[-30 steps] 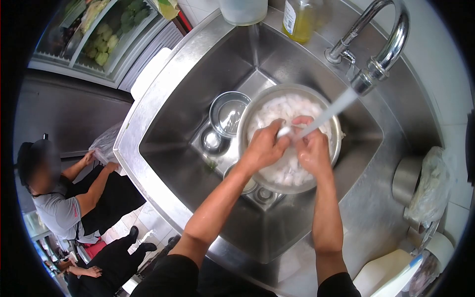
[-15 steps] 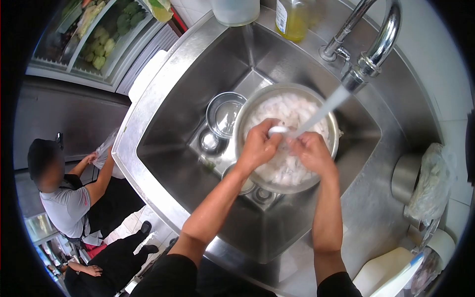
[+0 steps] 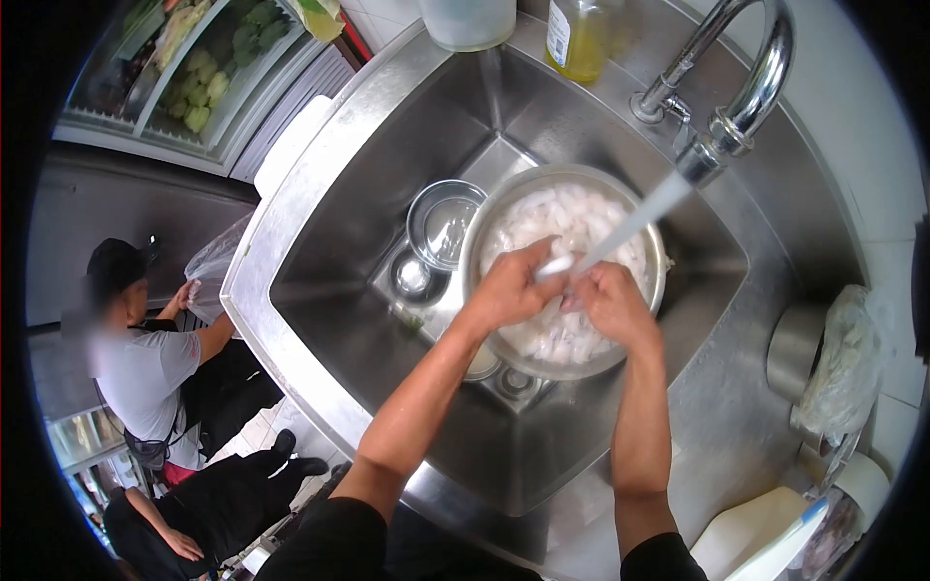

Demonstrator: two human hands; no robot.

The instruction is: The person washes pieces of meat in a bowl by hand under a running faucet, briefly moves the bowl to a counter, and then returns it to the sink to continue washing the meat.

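A round metal bowl [image 3: 474, 215] full of pale, wet squid [image 3: 557, 208] stands in the steel sink. Over it my left hand [image 3: 518, 286] grips one white squid [image 3: 554, 266], thumb and fingers closed round it. My right hand [image 3: 612, 300] meets it from the other side, fingers pinched at the squid's darker end. Water [image 3: 635, 225] pours from the chrome tap [image 3: 699, 160] into the bowl, right beside my fingers. The pinched fingertips partly cover the squid.
A round metal dish [image 3: 426, 228] and smaller metal pieces lie in the sink [image 3: 339, 261], left of the bowl. A bottle of yellow liquid [image 3: 578, 44] and a white tub [image 3: 470, 24] stand behind. Left, a co-worker [image 3: 145, 368] holds a clear bag [image 3: 215, 266]; another person is below.
My hands have shifted slightly around the squid, and its white body now tilts more between them. The co-worker at left has turned their head and raised the plastic bag.
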